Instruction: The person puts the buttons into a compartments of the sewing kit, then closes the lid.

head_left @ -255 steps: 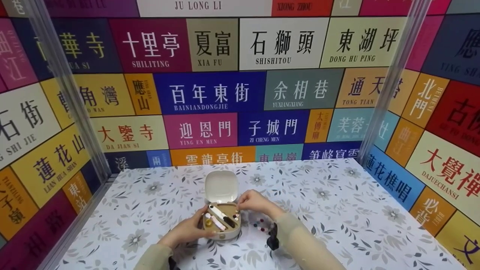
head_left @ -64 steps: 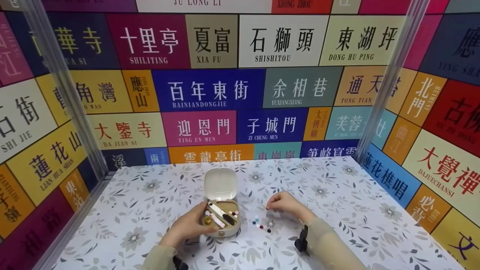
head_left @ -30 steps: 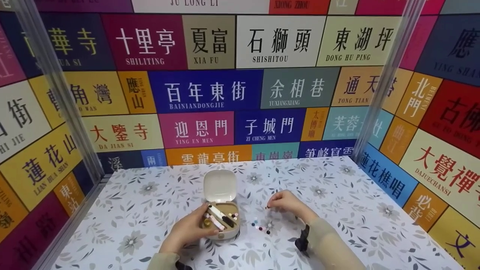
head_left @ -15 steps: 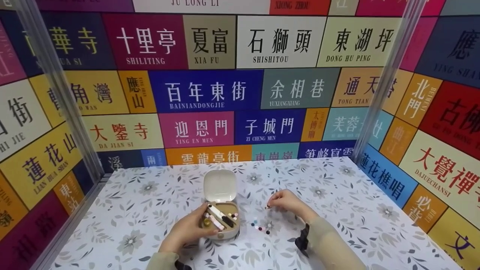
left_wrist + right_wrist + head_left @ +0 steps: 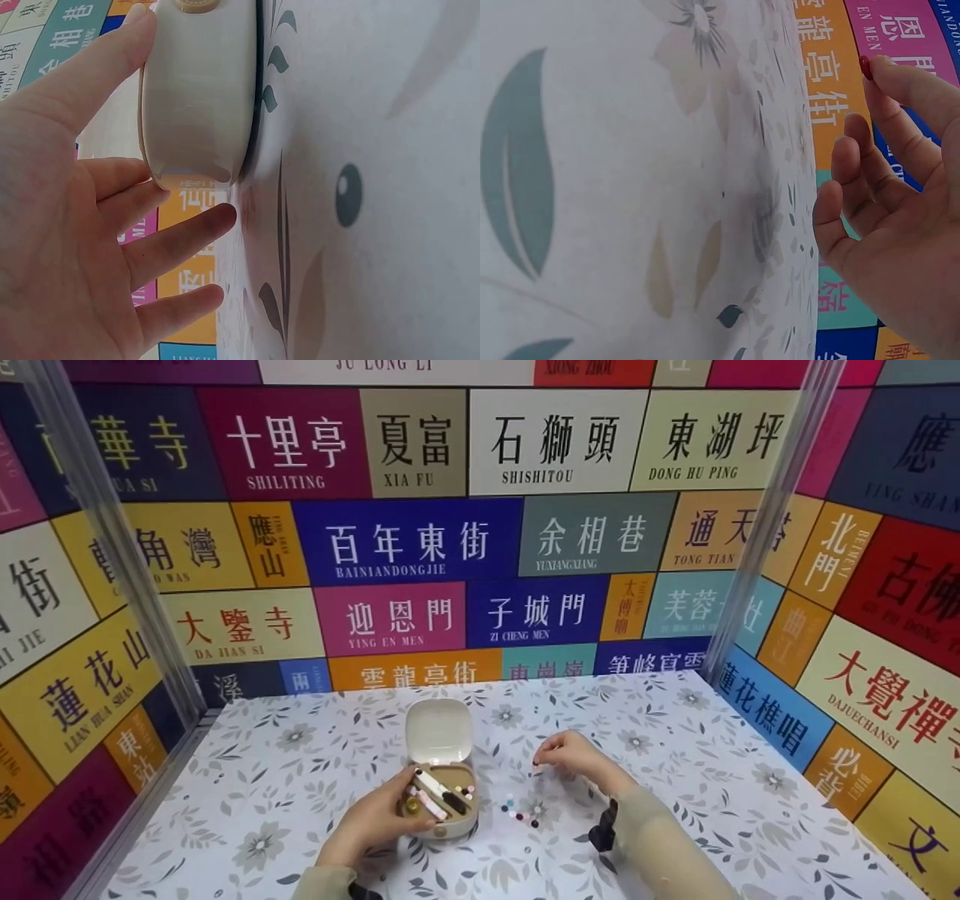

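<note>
A small cream-coloured case (image 5: 459,830) stands on the table with its rounded lid (image 5: 439,731) raised. My left hand (image 5: 373,819) holds it by the left side, thumb at the front rim; in the left wrist view the ring and little fingers stretch free of it. Inside the tan interior lie a white-and-black pen-like stick (image 5: 439,786), a pink-and-white tube (image 5: 429,804), a small gold piece (image 5: 412,805) and several beads (image 5: 466,792). To the right, my right hand (image 5: 576,761) pinches a dark red bead (image 5: 865,67) between thumb and index finger, held above the table.
Several loose beads (image 5: 519,815), blue, white, pink and black, lie on the table between the case and my right hand. The white floral tabletop (image 5: 300,780) meets walls of colourful lettered panels (image 5: 409,540).
Since the earliest frame, my right hand has moved from the case out to the right, above the table. In the last second it has risen slightly with the red bead. My left hand stays put.
</note>
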`<state>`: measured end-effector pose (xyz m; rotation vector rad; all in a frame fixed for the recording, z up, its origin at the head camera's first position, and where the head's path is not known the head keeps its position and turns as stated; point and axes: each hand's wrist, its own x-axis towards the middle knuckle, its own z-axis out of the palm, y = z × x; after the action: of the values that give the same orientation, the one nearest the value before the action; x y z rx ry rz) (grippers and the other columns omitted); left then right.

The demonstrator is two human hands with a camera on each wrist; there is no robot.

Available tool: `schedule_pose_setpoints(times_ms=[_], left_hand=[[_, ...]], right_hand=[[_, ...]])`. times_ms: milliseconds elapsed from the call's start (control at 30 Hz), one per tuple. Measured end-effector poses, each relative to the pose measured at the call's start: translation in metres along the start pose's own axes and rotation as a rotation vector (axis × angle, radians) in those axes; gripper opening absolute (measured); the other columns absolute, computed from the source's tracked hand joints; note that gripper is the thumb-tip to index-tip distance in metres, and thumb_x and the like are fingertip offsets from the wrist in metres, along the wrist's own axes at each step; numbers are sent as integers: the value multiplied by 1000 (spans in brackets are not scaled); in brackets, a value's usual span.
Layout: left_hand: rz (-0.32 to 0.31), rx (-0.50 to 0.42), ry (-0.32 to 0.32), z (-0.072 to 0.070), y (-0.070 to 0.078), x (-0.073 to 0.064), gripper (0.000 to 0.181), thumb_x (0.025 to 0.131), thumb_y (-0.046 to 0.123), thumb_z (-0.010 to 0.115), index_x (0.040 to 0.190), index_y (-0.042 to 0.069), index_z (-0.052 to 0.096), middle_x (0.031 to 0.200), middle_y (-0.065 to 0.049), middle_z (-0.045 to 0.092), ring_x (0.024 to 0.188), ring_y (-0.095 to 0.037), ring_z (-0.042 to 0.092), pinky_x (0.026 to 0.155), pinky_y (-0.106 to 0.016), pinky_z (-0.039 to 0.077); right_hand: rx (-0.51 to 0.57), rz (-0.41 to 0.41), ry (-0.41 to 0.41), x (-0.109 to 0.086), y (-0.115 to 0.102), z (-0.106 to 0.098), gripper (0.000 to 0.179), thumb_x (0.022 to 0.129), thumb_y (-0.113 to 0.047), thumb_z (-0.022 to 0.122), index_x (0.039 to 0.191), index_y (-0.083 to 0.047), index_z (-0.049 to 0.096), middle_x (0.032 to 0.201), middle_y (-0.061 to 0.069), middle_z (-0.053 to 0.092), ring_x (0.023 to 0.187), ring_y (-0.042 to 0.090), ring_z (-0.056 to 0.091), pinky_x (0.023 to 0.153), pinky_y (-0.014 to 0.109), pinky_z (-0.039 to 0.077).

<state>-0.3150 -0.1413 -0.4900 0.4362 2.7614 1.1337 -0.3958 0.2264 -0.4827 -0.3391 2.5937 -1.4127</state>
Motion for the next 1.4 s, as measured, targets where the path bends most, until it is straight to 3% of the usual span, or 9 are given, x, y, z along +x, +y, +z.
schedule_pose_setpoints(times_ms=[133,300,400,633,1033,1300,1400], left_hand=[[0,2,-7,0,1,0,108,68,56,82,153,13,31,154,-16,32,138,-40,32,110,-60,25],[12,40,-1,1,1,0,109,69,57,80,153,10,29,158,-16,22,140,-41,27,110,-61,25],[12,37,-1,0,1,0,110,69,58,80,153,9,29,158,-16,23,139,-41,28,110,-61,25],[49,8,-13,-1,1,1,108,71,55,80,153,7,27,155,-17,30,138,-39,32,111,-58,26],[37,-18,-22,-1,1,1,108,71,52,81,153,7,27,155,-17,30,138,-39,31,112,-57,24],[26,-24,-23,-1,1,-1,109,71,53,81,153,6,26,155,-18,29,139,-40,30,112,-57,23],[27,-37,-22,-1,1,0,108,71,52,81,153,7,26,155,-18,28,139,-40,30,112,-57,23]], right_hand=[[-13,-35,-11,-1,-5,-2,13,88,-15,67,87,-5,75,87,0,70,73,14,50,71,37,48],[-21,-73,-19,-1,-9,-4,14,89,-15,66,88,-3,75,87,1,70,74,14,49,68,31,44],[-19,-90,-28,-1,-11,-5,15,90,-15,65,90,-3,74,89,2,70,75,15,51,67,31,43],[-13,-75,-33,4,-12,3,15,90,-15,64,92,-5,75,95,1,71,87,16,59,80,39,48],[-37,-76,-23,9,-18,18,13,88,-18,67,90,-9,76,93,0,70,83,14,58,72,30,46],[-13,-82,-30,11,-21,22,12,88,-14,66,89,-7,76,91,0,70,75,14,54,74,41,48],[-25,-84,-27,13,-24,24,11,87,-14,67,88,-7,76,91,0,70,75,14,54,71,37,48]])
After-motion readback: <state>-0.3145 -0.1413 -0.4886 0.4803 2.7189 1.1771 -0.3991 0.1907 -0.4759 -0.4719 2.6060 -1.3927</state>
